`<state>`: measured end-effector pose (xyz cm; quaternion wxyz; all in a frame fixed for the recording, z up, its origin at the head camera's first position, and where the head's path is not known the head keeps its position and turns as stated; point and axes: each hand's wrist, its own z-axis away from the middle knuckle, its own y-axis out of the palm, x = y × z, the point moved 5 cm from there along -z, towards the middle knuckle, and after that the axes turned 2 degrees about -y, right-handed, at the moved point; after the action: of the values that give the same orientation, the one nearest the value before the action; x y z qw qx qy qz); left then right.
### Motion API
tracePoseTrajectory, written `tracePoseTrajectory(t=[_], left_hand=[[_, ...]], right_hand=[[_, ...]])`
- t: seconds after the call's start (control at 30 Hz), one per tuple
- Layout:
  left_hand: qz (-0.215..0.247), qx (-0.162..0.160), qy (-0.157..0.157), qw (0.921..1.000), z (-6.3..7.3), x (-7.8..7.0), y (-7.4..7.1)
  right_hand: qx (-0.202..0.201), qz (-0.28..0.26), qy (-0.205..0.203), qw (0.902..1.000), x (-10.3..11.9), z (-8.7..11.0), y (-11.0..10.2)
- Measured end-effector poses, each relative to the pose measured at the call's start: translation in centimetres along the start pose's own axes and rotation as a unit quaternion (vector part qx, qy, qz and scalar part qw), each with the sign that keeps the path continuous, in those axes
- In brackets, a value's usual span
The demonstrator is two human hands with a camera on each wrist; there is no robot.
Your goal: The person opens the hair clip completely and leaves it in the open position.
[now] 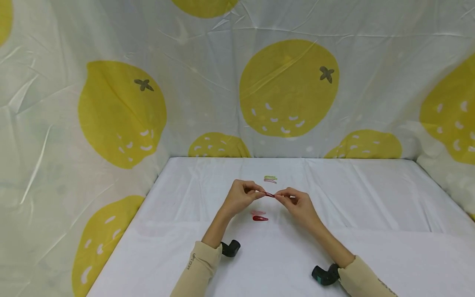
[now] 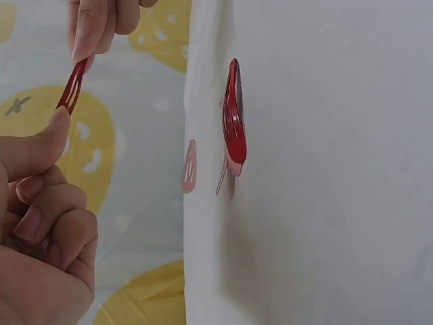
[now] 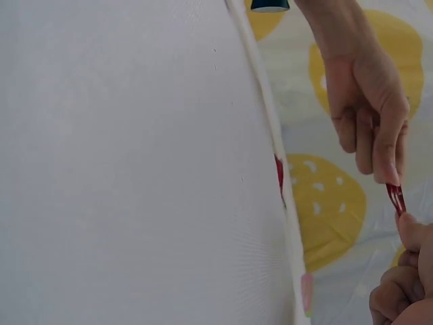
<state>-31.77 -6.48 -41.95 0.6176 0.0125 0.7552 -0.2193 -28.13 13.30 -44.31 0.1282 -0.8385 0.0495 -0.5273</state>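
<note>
A dark red hair clip [image 1: 269, 194] is held above the table between both hands. My left hand [image 1: 239, 198] pinches one end between thumb and index finger, and my right hand [image 1: 297, 203] pinches the other end the same way. In the left wrist view the red clip [image 2: 72, 88] spans the gap between the two thumbs, its slotted middle showing. Below the hands on the cloth lies another red hair clip [image 1: 260, 218], with a pink hair clip [image 1: 258, 212] just behind it. Farther back lie a green hair clip [image 1: 270, 177] and a pinkish one [image 1: 271, 181] side by side.
A white cloth [image 1: 371, 194] covers the table. Behind it hangs a pale curtain [image 1: 208, 82] printed with yellow lemons. Each wrist carries a black camera mount, the left one [image 1: 231, 248] and the right one [image 1: 325, 275], both low over the cloth.
</note>
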Motion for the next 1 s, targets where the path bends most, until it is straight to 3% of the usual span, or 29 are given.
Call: tracePoseTrajectory(t=[0.17, 0.4, 0.7, 1.0], left_hand=[[0.013, 0.018, 0.005, 0.9997, 0.0, -0.1, 0.1], [0.020, 0.013, 0.010, 0.9997, 0.0, 0.2, -0.2], [-0.017, -0.032, 0.108, 0.9934, 0.0, -0.7, -0.3], [-0.024, -0.041, 0.118, 0.9919, -0.1, -0.9, -0.3]], right_hand=[[0.004, -0.002, 0.001, 1.0000, 0.1, 0.0, 0.0], [-0.007, 0.009, 0.018, 0.9998, 0.1, 0.0, -0.2], [-0.002, 0.002, 0.082, 0.9967, -0.4, 0.0, -0.5], [0.027, -0.030, 0.130, 0.9907, -0.6, 0.0, 0.1]])
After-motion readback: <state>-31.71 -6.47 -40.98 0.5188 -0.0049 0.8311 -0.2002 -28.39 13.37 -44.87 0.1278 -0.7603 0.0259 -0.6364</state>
